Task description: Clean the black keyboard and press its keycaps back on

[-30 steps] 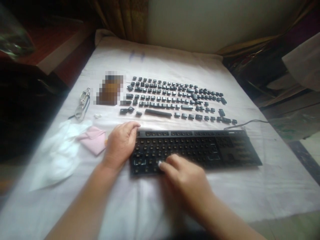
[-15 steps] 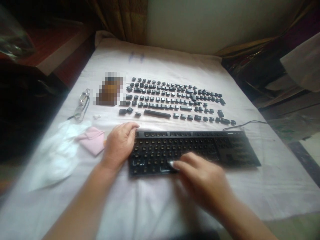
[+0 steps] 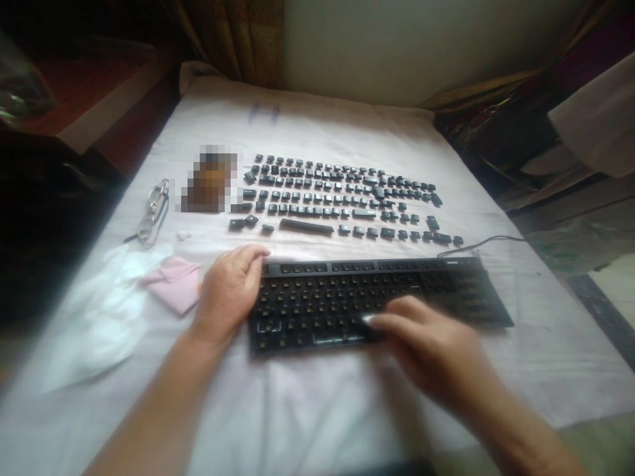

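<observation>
A black keyboard (image 3: 342, 294) with its keycaps off lies on the pale cloth. My left hand (image 3: 233, 284) grips its left end, thumb near the top edge. Over the lower middle of the keyboard, my right hand (image 3: 421, 337) pinches a small white piece (image 3: 368, 320), perhaps a swab or tissue, against the key sockets. Loose black keycaps (image 3: 307, 198) lie in rows behind the keyboard, with a long spacebar (image 3: 306, 226) in the nearest row.
Eyeglasses (image 3: 155, 211), a pixelated brown object (image 3: 213, 182), a folded pink cloth (image 3: 173, 284) and a crumpled white cloth (image 3: 109, 317) lie on the left. A cable (image 3: 481, 244) runs off to the right.
My right hand has moved right along the keyboard with the small white piece. My left hand keeps its hold on the left end. The view has shifted slightly.
</observation>
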Demonstrator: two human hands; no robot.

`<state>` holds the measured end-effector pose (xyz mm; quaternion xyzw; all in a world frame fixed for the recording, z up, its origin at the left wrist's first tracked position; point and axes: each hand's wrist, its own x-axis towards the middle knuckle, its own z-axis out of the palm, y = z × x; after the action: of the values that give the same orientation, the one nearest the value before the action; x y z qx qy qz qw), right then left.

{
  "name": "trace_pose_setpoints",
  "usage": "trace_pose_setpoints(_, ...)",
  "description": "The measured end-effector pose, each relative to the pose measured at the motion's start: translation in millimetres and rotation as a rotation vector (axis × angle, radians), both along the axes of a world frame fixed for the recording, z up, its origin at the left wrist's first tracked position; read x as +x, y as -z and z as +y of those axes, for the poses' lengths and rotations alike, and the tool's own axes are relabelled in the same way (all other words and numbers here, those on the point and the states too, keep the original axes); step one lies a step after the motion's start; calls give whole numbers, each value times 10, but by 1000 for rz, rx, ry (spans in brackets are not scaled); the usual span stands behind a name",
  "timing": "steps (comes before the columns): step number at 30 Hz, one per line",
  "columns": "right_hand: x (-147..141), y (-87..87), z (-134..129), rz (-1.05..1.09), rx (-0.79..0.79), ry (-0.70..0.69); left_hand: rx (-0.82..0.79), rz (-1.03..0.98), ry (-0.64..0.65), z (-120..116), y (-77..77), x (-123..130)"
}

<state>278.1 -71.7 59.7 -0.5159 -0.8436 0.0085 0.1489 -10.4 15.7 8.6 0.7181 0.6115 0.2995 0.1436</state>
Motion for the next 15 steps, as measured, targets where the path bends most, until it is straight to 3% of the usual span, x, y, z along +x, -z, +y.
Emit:
trace_pose_setpoints(5, -9, -59, 16, 24, 37, 8, 1, 8, -6, 3, 9, -9)
trace_pose_setpoints(11, -269, 53, 16, -4, 30, -20, -17, 17, -8, 11, -10, -18)
trace_pose_setpoints(15, -203, 73, 3, -38, 34, -67, -20, 19, -4, 18, -17, -22)
